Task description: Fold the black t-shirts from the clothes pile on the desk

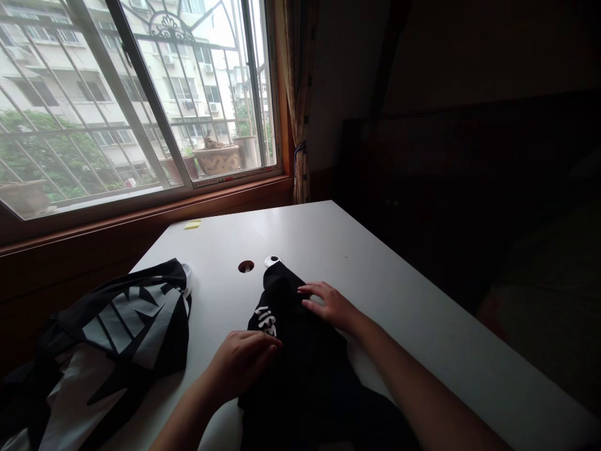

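Note:
A black garment with white lettering (300, 357) lies folded on the white table (422, 313) right in front of me. My left hand (241, 363) rests on its left edge with the fingers curled together against the cloth near the lettering. My right hand (328, 304) lies flat on the upper right part of the garment, fingers stretched out and slightly spread.
A second black and white garment (117, 332) is bunched at the table's left edge. A round cable hole (246, 267) and a small round white object (273, 260) sit beyond the folded cloth. A yellow scrap (192, 224) lies near the windowsill. Dark furniture stands to the right.

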The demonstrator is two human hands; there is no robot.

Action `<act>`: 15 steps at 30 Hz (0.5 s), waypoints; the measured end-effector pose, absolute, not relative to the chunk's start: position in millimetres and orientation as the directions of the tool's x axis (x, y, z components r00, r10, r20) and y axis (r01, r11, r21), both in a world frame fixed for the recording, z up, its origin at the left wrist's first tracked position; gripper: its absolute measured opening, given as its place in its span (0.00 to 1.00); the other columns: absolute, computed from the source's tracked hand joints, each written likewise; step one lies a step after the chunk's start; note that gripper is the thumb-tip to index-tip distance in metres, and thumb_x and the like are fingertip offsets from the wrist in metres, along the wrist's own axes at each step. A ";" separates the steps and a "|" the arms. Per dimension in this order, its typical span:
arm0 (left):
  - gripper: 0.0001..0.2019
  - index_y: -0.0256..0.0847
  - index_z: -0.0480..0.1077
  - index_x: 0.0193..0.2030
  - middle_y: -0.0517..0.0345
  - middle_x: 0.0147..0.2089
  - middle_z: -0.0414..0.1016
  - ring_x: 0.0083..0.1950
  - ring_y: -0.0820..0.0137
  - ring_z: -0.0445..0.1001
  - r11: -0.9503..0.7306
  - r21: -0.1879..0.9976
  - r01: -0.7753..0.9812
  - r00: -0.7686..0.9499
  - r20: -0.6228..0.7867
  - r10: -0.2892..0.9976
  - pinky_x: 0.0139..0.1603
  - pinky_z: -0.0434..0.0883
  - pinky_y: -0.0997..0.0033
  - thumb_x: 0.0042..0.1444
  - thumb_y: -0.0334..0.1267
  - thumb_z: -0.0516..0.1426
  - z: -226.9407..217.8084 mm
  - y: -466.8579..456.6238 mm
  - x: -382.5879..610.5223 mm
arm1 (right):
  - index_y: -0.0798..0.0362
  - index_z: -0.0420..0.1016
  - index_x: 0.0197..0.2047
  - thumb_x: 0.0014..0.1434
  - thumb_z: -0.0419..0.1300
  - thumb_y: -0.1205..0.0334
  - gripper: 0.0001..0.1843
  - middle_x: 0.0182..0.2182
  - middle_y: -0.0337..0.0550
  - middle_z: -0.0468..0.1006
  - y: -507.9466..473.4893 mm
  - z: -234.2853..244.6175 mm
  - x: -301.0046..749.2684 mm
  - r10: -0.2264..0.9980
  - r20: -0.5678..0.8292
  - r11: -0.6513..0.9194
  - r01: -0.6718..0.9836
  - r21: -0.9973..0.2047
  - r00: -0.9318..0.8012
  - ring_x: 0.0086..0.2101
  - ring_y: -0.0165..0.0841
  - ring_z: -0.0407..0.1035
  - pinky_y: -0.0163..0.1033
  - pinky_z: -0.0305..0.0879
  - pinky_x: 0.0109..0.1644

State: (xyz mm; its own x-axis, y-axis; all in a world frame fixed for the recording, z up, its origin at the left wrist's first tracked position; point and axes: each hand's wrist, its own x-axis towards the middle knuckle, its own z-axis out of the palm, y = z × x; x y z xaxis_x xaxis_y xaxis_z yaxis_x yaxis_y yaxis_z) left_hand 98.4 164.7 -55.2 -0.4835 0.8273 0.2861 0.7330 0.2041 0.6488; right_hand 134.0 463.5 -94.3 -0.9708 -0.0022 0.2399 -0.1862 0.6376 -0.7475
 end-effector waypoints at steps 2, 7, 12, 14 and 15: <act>0.12 0.48 0.79 0.49 0.53 0.36 0.80 0.36 0.65 0.79 0.204 0.605 0.770 -0.514 0.399 0.759 0.38 0.74 0.66 0.68 0.37 0.54 -58.7 163.3 94.0 | 0.45 0.75 0.61 0.61 0.64 0.52 0.25 0.60 0.48 0.74 457.4 -92.3 136.6 -0.074 0.208 0.620 -0.209 -0.757 -0.975 0.59 0.46 0.66 0.56 0.59 0.66; 0.18 0.53 0.72 0.61 0.49 0.63 0.72 0.64 0.55 0.70 0.282 0.472 0.835 -0.521 0.513 0.682 0.62 0.71 0.50 0.65 0.35 0.57 -60.6 157.8 80.8 | 0.39 0.69 0.67 0.54 0.70 0.53 0.38 0.64 0.46 0.70 436.1 -78.4 147.5 -0.275 0.102 0.542 -0.242 -0.805 -0.956 0.62 0.50 0.63 0.57 0.60 0.66; 0.31 0.56 0.60 0.72 0.53 0.73 0.61 0.75 0.49 0.54 0.310 0.408 0.859 -0.470 0.389 0.792 0.72 0.60 0.41 0.62 0.38 0.60 -62.7 155.0 74.6 | 0.38 0.69 0.66 0.54 0.70 0.54 0.37 0.58 0.42 0.76 426.5 -64.0 155.4 -0.378 0.032 0.415 -0.200 -0.888 -0.925 0.57 0.46 0.70 0.51 0.67 0.61; 0.33 0.57 0.58 0.73 0.52 0.71 0.64 0.72 0.49 0.60 0.320 0.443 0.837 -0.478 0.308 0.822 0.70 0.64 0.43 0.61 0.39 0.61 -64.8 154.5 73.4 | 0.39 0.71 0.65 0.55 0.69 0.53 0.33 0.56 0.42 0.77 430.0 -60.3 155.2 -0.343 0.016 0.398 -0.160 -0.904 -0.939 0.54 0.45 0.72 0.49 0.69 0.58; 0.34 0.58 0.58 0.73 0.52 0.69 0.67 0.68 0.50 0.64 0.338 0.460 0.821 -0.492 0.272 0.827 0.67 0.67 0.45 0.61 0.39 0.61 -65.8 154.2 72.6 | 0.41 0.73 0.63 0.56 0.68 0.53 0.31 0.56 0.43 0.77 433.2 -58.7 155.0 -0.310 0.002 0.401 -0.133 -0.906 -0.951 0.53 0.44 0.72 0.48 0.70 0.56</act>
State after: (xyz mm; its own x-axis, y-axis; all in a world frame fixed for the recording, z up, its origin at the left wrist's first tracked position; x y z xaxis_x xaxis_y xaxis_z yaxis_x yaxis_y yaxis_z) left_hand 72.6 154.2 -65.8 -0.4922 0.8268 0.2724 0.8214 0.3375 0.4598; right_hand 155.0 433.2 -58.7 -0.9508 -0.3097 0.0024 -0.1331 0.4014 -0.9062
